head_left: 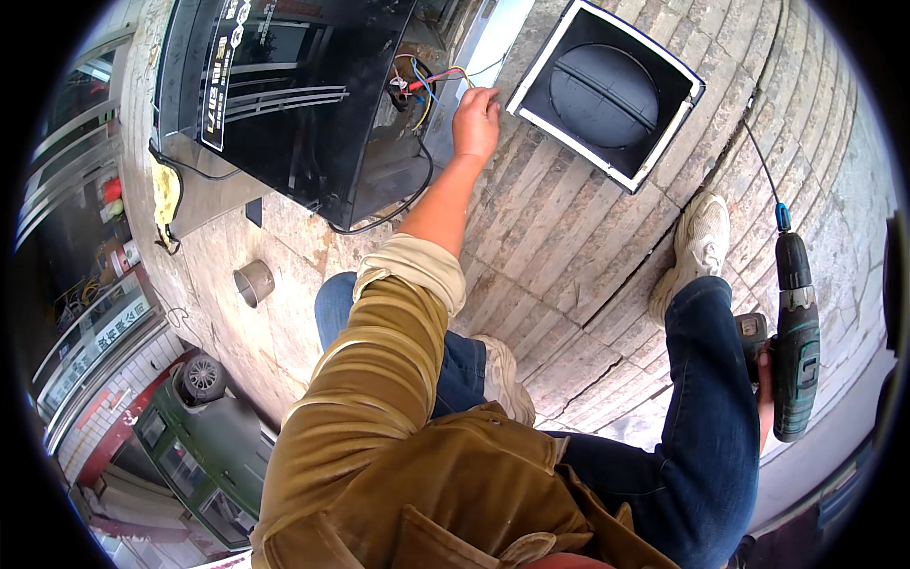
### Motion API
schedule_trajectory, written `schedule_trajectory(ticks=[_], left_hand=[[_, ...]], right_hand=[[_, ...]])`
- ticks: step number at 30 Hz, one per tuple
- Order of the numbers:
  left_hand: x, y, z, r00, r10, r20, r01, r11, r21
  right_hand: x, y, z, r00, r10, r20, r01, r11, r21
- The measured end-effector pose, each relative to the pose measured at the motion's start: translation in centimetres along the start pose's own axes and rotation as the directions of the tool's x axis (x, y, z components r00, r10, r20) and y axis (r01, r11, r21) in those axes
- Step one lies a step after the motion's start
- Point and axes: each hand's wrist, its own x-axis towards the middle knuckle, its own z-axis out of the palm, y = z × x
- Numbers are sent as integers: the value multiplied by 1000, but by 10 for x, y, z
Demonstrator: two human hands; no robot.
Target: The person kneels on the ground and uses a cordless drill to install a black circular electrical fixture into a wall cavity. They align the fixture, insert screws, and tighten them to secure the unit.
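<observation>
A large glossy black appliance (294, 90) lies on the paving at upper left, its open end showing thin wires (420, 85) in red, blue and yellow. My left hand (477, 125) reaches to this end, its fingers pinched at the tip of a yellow wire. At the right, beside my knee, my right hand (766, 394) is wrapped round the grip of a cordless drill (796, 356). The drill has a long thin bit that points away from me. Part of the right hand is hidden behind the drill and my leg.
A black square vent piece (607, 95) with a white-edged rim and round flap lies right of my left hand. A black cable (417, 194) loops beside the appliance. A small metal cup (254, 283) rests on the paving. A green vehicle (213, 446) stands at lower left.
</observation>
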Motion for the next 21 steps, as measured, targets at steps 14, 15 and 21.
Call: schedule_trajectory(ticks=[14,15,21], left_hand=[[-3,28,3,977,-36,208,-24,960,279],[-5,29,3,984,-49,172,5,968,250],[-30,-10,-7,875,-471,115,463,742,-486]], right_hand=[[0,-2,-2,999,23,36,-22,999,-42],[0,-2,-1,999,23,39,-22,999,-44],[1,-3,-3,998,21,57,-18,999,-38]])
